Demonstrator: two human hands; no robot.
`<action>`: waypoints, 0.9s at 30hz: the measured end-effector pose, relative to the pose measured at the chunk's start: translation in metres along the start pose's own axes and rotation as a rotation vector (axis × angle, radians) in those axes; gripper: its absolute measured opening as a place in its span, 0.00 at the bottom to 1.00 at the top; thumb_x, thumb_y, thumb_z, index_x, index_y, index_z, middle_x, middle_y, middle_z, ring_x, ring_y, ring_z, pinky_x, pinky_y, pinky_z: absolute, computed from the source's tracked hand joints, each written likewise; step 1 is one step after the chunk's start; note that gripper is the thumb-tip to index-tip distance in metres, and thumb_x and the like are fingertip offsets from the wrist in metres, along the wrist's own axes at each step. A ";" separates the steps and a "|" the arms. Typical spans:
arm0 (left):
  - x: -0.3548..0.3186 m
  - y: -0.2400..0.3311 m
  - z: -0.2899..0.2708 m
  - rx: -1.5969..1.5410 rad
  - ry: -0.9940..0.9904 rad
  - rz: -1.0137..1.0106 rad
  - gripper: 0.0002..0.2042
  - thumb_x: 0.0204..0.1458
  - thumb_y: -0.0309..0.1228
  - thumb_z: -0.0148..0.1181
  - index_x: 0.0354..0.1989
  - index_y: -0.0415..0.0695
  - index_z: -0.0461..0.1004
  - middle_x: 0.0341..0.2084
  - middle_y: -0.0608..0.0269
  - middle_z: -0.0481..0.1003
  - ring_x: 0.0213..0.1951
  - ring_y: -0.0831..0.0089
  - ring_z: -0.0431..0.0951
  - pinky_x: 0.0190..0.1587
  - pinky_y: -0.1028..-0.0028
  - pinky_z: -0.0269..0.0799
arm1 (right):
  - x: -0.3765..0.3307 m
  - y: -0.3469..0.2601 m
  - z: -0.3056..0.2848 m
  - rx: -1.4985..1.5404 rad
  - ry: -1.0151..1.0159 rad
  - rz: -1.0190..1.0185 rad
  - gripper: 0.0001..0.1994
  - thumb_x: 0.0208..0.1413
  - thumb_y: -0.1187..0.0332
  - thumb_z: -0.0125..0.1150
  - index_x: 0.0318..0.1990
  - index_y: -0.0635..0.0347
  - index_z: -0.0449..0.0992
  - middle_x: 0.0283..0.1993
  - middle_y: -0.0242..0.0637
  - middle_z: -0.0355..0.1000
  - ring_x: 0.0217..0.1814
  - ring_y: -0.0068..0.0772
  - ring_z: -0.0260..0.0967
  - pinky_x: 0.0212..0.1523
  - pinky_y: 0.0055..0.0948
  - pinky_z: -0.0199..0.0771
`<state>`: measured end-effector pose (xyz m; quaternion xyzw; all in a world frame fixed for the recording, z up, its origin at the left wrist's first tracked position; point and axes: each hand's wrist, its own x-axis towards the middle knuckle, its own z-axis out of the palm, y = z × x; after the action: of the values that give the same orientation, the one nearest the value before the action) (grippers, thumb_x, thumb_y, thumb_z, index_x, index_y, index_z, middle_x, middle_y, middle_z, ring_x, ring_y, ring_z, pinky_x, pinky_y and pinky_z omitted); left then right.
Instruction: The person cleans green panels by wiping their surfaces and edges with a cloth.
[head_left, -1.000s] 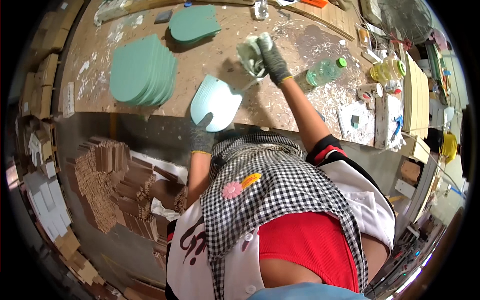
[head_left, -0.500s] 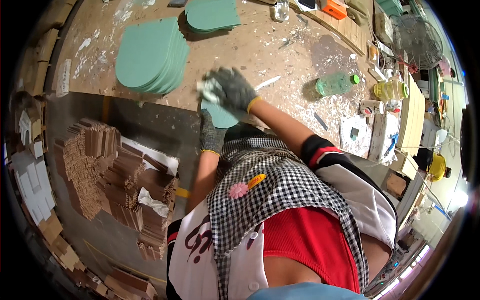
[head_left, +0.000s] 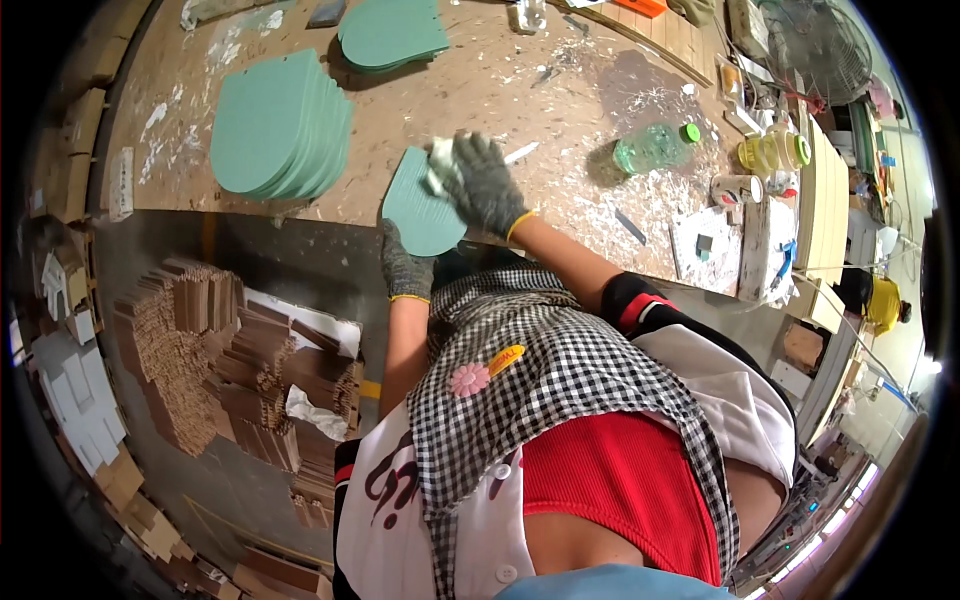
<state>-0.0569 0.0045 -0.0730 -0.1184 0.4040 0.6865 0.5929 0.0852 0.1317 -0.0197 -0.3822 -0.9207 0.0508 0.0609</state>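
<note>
A green board (head_left: 420, 212) with one rounded end lies at the table's front edge, its rounded end toward me. Faint streaks run along its face. My left hand (head_left: 405, 262), in a dark grey knit glove, grips its near left edge; the thumb shows and the other fingers are mostly hidden. Over the board's right side is my gloved right hand (head_left: 487, 185), closed on a crumpled white rag (head_left: 441, 165) that touches the surface. A stack of similar green boards (head_left: 280, 125) stands to the left, and a smaller stack (head_left: 393, 35) lies farther back.
To the right are a green-capped clear bottle (head_left: 655, 148), a yellow bottle (head_left: 772, 152), a paper cup (head_left: 737, 190) and a flat metal blade (head_left: 631, 227). Stacked brown strips (head_left: 230, 350) stand on the floor at left. A fan (head_left: 815, 50) is at the back right.
My right hand with the rag has moved to the right across the board, uncovering more of its streaked face. My left hand still holds the near edge. The whole view has shifted slightly.
</note>
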 end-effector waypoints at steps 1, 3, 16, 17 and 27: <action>-0.003 0.003 0.005 -0.023 -0.008 -0.024 0.35 0.63 0.56 0.45 0.69 0.42 0.58 0.66 0.47 0.61 0.64 0.48 0.63 0.61 0.47 0.66 | -0.017 -0.012 -0.008 0.075 -0.004 -0.103 0.28 0.63 0.51 0.44 0.70 0.40 0.58 0.74 0.52 0.51 0.77 0.57 0.44 0.75 0.57 0.38; -0.005 0.004 0.002 -0.044 -0.016 -0.042 0.35 0.63 0.57 0.44 0.69 0.41 0.58 0.65 0.46 0.63 0.63 0.47 0.65 0.61 0.49 0.66 | -0.047 -0.030 -0.018 0.182 -0.119 -0.431 0.30 0.62 0.53 0.47 0.71 0.45 0.57 0.75 0.46 0.50 0.78 0.54 0.45 0.77 0.53 0.35; -0.016 0.018 0.024 0.082 -0.075 0.010 0.32 0.66 0.52 0.40 0.71 0.43 0.53 0.68 0.43 0.57 0.67 0.46 0.60 0.67 0.45 0.58 | -0.016 0.072 0.004 1.007 0.171 0.188 0.28 0.53 0.71 0.66 0.64 0.46 0.69 0.66 0.48 0.65 0.71 0.48 0.59 0.71 0.44 0.59; -0.019 0.017 0.026 0.095 -0.057 0.005 0.32 0.66 0.52 0.40 0.71 0.42 0.53 0.67 0.43 0.58 0.67 0.46 0.60 0.67 0.45 0.58 | -0.022 0.052 -0.004 1.437 0.140 0.249 0.31 0.51 0.73 0.68 0.64 0.47 0.68 0.66 0.48 0.66 0.70 0.50 0.60 0.71 0.43 0.60; -0.057 0.053 0.086 0.208 -0.253 -0.149 0.28 0.63 0.39 0.55 0.66 0.37 0.60 0.64 0.45 0.63 0.61 0.54 0.70 0.59 0.55 0.72 | -0.025 0.037 -0.031 1.009 0.316 -0.024 0.26 0.51 0.71 0.69 0.60 0.56 0.71 0.46 0.42 0.77 0.46 0.37 0.75 0.52 0.32 0.75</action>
<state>-0.0628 0.0248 0.0409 0.0011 0.3850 0.6046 0.6973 0.1335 0.1415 0.0035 -0.2977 -0.7657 0.4288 0.3758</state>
